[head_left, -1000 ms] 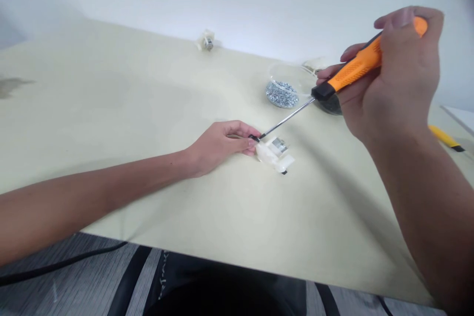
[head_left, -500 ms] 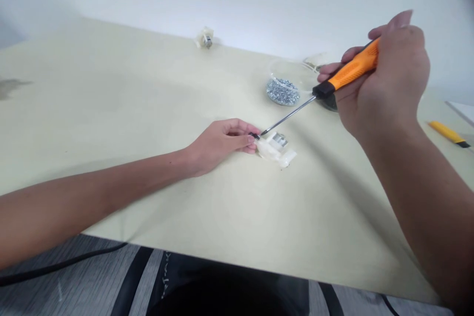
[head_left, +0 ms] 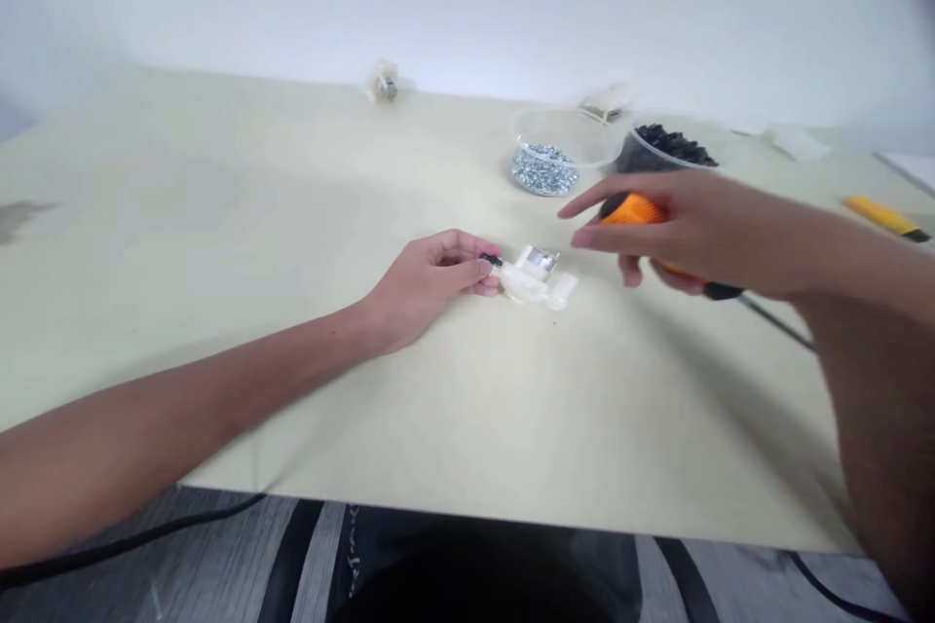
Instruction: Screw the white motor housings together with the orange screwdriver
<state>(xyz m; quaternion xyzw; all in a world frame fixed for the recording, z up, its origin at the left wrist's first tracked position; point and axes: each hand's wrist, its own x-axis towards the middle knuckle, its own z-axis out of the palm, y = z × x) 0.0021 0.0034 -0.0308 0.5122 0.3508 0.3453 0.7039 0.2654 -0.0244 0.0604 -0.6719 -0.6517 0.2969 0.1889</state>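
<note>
My left hand (head_left: 430,282) rests on the pale table (head_left: 219,243), its fingertips pinched on the end of a small white plastic part (head_left: 537,280) with a metal piece on top. My right hand (head_left: 701,234) hovers just right of that part and grips an orange-handled screwdriver (head_left: 634,209). The handle points left toward the part, and the shaft trails away to the right under my forearm. My forefinger is stretched out over the handle.
A clear dish of silver screws (head_left: 546,167) and a dish of black screws (head_left: 668,148) stand behind the hands. Another small white part (head_left: 384,83) lies near the wall. A yellow utility knife (head_left: 885,217) lies at the far right. The table's front edge runs below my arms.
My right hand has come down and turned the screwdriver round: its tip has left the white part and now points right. The left hand has stayed on the part.
</note>
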